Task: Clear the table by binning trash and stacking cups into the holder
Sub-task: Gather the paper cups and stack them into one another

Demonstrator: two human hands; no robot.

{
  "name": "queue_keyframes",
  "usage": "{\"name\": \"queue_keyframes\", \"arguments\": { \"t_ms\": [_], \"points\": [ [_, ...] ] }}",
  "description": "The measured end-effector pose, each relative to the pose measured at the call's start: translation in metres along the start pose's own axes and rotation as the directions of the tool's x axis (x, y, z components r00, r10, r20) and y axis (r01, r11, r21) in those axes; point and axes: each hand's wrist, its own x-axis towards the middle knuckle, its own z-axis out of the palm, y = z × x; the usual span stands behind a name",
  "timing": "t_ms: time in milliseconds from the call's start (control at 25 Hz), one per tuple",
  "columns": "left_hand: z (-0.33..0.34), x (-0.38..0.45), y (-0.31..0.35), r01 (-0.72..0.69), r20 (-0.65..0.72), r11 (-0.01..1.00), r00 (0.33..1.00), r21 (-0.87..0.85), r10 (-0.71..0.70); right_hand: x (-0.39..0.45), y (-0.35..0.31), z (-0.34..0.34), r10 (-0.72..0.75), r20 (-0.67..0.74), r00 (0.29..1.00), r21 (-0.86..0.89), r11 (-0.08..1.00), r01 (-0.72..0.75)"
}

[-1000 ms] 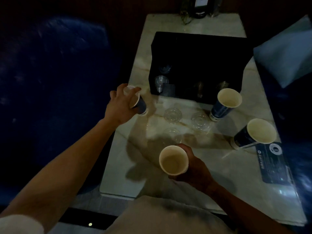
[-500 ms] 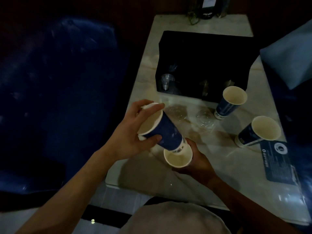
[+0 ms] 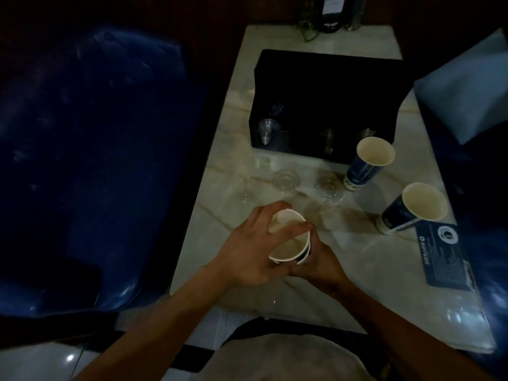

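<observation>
Two blue paper cups are nested into one stack (image 3: 289, 247) over the near part of the marble table (image 3: 357, 265). My left hand (image 3: 247, 251) grips the inner cup's rim from above and the left. My right hand (image 3: 320, 264) wraps the outer cup from below and the right. Two more blue paper cups stand upright, one (image 3: 368, 163) by the black holder box (image 3: 327, 105) and one (image 3: 415, 209) at the right edge. Clear plastic cups (image 3: 286, 178) (image 3: 328, 188) sit on the table between them, and another (image 3: 265, 130) rests in the holder's front left.
A dark blue leaflet (image 3: 442, 255) lies at the table's right edge. A blue upholstered seat (image 3: 90, 160) fills the left side, a pale blue cushion (image 3: 467, 89) the right. Bottles and a plant (image 3: 330, 15) stand at the table's far end.
My left hand carried its blue cup from the table's left edge toward me and pushed it down into the cup in my right hand. Both hands now hold the stack.
</observation>
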Motion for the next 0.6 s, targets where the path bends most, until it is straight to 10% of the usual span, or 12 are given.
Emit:
{"name": "queue_keyframes", "arguments": {
  "t_ms": [600],
  "points": [
    [0.062,0.011,0.011,0.065,0.115,0.998,0.991,0.001,-0.065,-0.007,0.016,-0.018,0.016,-0.007,1.000,0.004,1.000,-0.016]
  ]
}}
